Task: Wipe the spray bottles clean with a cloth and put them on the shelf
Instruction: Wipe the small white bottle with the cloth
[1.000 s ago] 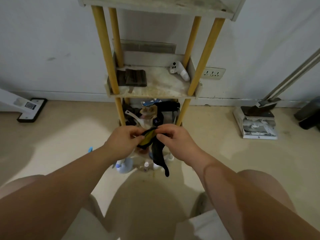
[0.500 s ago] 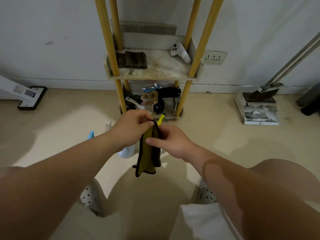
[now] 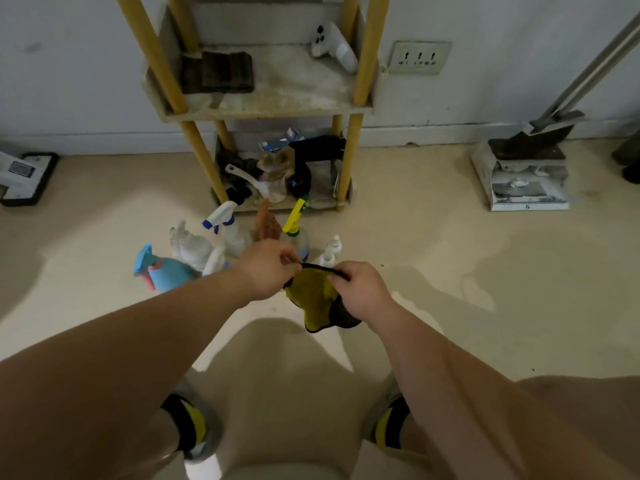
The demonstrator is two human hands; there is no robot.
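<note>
Bottles all stand or lie on the floor [image 3: 433, 271], clustered just in front of the shelf [image 3: 263, 110]. None looks wiped or shelved yet.

Left to right:
- blue spray bottle [image 3: 166, 271], lying on its side
- white spray bottle [image 3: 190, 245], just beside it
- blue-trimmed trigger bottle [image 3: 228, 228], upright
- yellow-trigger bottle [image 3: 296, 233], upright, partly hidden behind the left hand
- two small white bottles [image 3: 330, 251] at the right end

Risks, as I judge them:
- The cluster is tight, so lifting one from the middle could tip its neighbours.
- The blue bottle, lying flat, may leak if its nozzle is loose.
- The cloth's free corner hangs low, near the group. It could snag a trigger and drag a bottle over.
- The middle shelf board looks grimy, so a clean bottle set there may pick up dirt again.

Hands:
- Left hand [image 3: 268, 268]: arm reaching forward, fingers curled, pinching the dark top edge of the cloth [image 3: 315, 299].
- Right hand [image 3: 360, 292]: just to the right, fingers pinching the same edge, more cloth bunched under the palm.

The yellow cloth is stretched between the two hands above the floor, on the near side of the bottles. It seems to touch none of them.
</note>
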